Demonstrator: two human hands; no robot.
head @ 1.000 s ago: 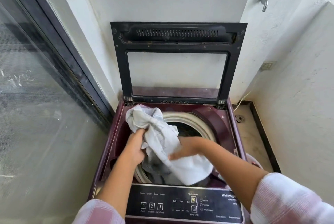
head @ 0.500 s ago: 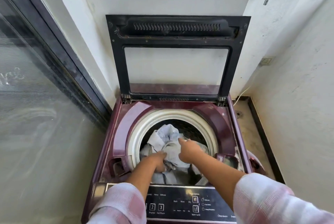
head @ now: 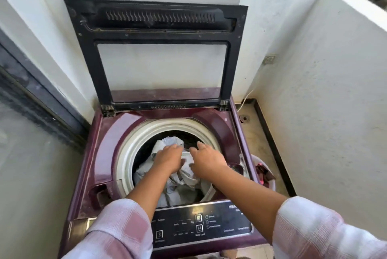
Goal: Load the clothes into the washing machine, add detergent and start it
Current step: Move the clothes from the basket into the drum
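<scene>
A maroon top-loading washing machine [head: 109, 154] stands in front of me with its black-framed lid [head: 159, 53] raised against the wall. Pale grey-white clothes [head: 146, 169] lie bunched inside the drum, below the cream rim [head: 127, 150]. My left hand [head: 167, 159] lies palm down on the cloth, its fingertips hidden in the folds. My right hand [head: 206, 159] hovers over the pile beside it, fingers spread and fairly straight, holding nothing. The black control panel [head: 201, 225] runs along the machine's near edge.
A tub [head: 269, 183] with dark red cloth in it sits on the floor to the right of the machine. White walls close in behind and on the right. A glass door with a dark frame [head: 41, 99] runs along the left. A floor drain [head: 244, 119] lies behind.
The pale garment, held above the drum a second ago, has gone down into it. Both hands followed it in and have since risen a little onto the top of the pile.
</scene>
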